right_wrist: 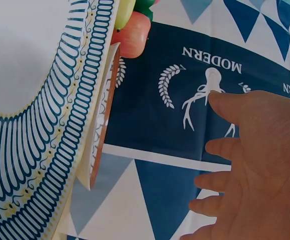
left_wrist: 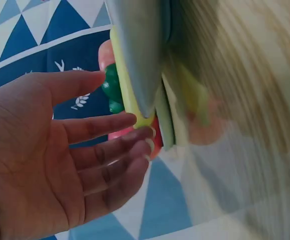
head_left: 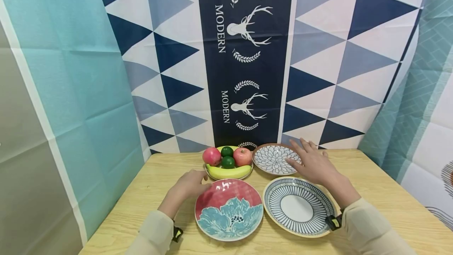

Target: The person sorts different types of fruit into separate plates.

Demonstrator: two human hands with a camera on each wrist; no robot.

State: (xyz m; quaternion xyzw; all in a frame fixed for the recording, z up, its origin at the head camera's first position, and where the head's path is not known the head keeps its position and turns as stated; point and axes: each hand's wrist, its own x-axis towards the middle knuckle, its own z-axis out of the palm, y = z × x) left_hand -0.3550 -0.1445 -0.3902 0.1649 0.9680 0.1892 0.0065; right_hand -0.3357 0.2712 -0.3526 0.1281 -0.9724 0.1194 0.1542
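Note:
My left hand (head_left: 189, 188) is beside the upper left rim of a red plate with a blue flower (head_left: 230, 211). In the left wrist view its fingers are loosely bent, with nothing held; whether a fingertip touches the rim I cannot tell. My right hand (head_left: 313, 164) spreads its fingers above the right side of a brown-rimmed plate with a petal pattern (head_left: 274, 160), holding nothing. Below that arm lies a blue-and-white striped plate (head_left: 297, 206), its patterned rim large in the right wrist view. Fruit fills another plate behind the red one: a banana (head_left: 228, 172), an apple (head_left: 242, 156) and round green fruits (head_left: 228, 162).
Everything stands on a light wooden table (head_left: 166, 164). A patterned cloth (head_left: 244, 70) with deer heads and triangles hangs behind the far edge. Teal curtains (head_left: 81, 89) hang at both sides. A pinkish-red round fruit (head_left: 212, 156) sits left among the fruit.

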